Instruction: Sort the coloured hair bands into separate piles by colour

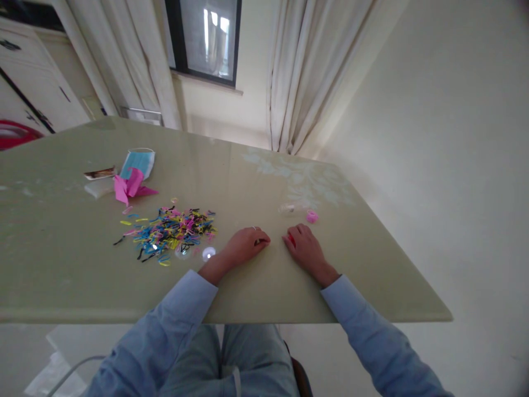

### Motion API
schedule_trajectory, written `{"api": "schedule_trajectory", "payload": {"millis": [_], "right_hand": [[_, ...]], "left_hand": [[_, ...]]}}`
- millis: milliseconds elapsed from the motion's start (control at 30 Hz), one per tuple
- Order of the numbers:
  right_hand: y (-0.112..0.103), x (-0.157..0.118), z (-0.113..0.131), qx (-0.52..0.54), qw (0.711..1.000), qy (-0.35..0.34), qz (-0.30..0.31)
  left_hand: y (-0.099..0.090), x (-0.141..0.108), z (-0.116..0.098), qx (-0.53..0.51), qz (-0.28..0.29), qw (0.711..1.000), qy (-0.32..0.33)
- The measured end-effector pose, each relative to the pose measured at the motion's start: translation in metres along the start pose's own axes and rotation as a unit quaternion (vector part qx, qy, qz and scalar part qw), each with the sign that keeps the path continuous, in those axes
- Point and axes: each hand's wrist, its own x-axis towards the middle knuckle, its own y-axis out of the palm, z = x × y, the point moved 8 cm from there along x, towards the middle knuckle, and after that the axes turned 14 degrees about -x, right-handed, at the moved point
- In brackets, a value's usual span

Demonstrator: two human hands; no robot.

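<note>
Hands are apart, both on or just over the near-middle of the table (372, 275), bare strip between the fingertips. Left hand (247, 244): palm down, fingers curled toward the thumb, tips pointing right, ring on one finger. Small dark patch shows between thumb and fingers; can't tell if that's a held part or shadow, so can't call the grip. Right hand (306, 246): palm down, fingers bent, tips pointing up-left. A red piece (291, 239) shows between its thumb and index finger; can't tell if it's pinched or just covered. A pink bundle (312, 216) sits just beyond the right fingertips, with a clear plastic piece (289, 208) lying just left of it. Pile of small coloured bands (176, 231) is left of the left hand, well apart from the right: blue, yellow, pink and black, loosely heaped with strays around the edges. Clear round disc (209, 253) lies between pile and left wrist; a second clear round piece (182, 253) is at the pile's near edge. Behind the pile: pink folded paper (132, 187), its top overlapping a blue face mask (142, 162), with a narrow printed packet (100, 173) and a translucent bag (98, 189) to its left.
</note>
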Motion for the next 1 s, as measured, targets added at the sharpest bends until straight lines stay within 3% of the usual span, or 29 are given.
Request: {"api": "schedule_trajectory", "payload": {"millis": [167, 400, 767, 1000], "right_hand": [[0.011, 0.007, -0.009, -0.023, 0.998, -0.029, 0.048], [0.019, 0.015, -0.023, -0.027, 0.997, -0.026, 0.063], [0.011, -0.004, -0.098, -0.027, 0.996, 0.071, 0.038], [0.018, -0.012, -0.090, -0.014, 0.997, 0.066, 0.031]], "left_hand": [[-0.001, 0.000, 0.002, -0.020, -0.002, 1.000, -0.001], [-0.005, 0.000, 0.004, -0.043, -0.020, 0.999, -0.004], [-0.003, 0.000, 0.003, -0.032, -0.034, 0.999, -0.006], [0.012, 0.003, -0.009, -0.033, -0.015, 0.999, 0.008]]}}
